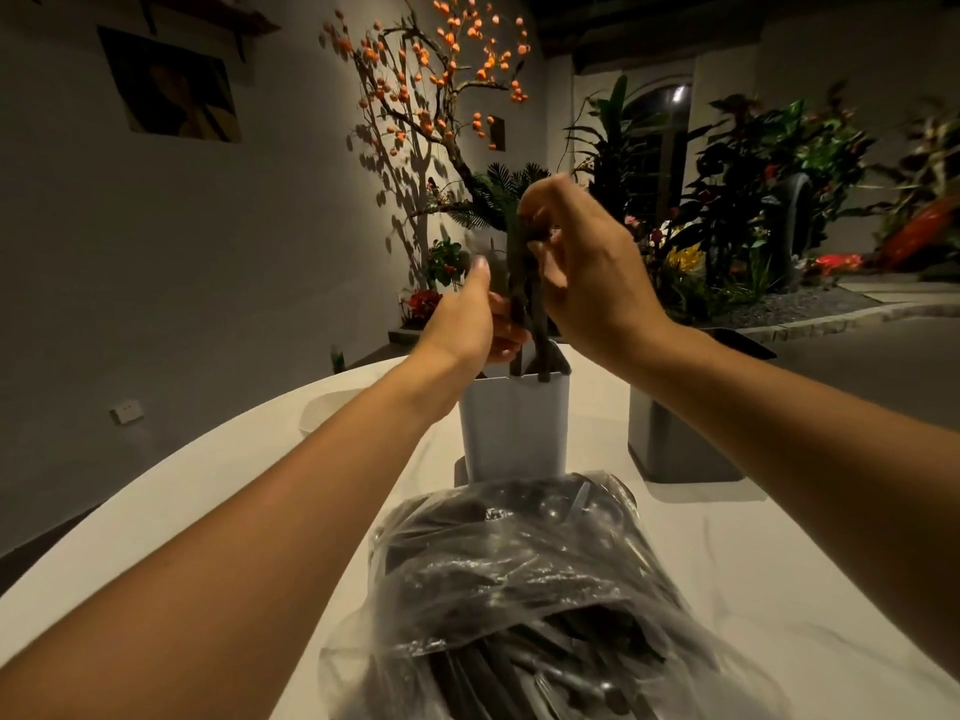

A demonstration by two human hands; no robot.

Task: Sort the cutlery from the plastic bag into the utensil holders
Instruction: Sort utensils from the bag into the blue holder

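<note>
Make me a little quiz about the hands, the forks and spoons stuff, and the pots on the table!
1. True or false: the plastic bag has no cutlery left in it.
2. Which holder is the dark cutlery going into: A the light holder, or B the dark holder?
3. Fill in: both the left hand and the right hand hold the ____.

Key: 1 false; 2 A; 3 cutlery.
</note>
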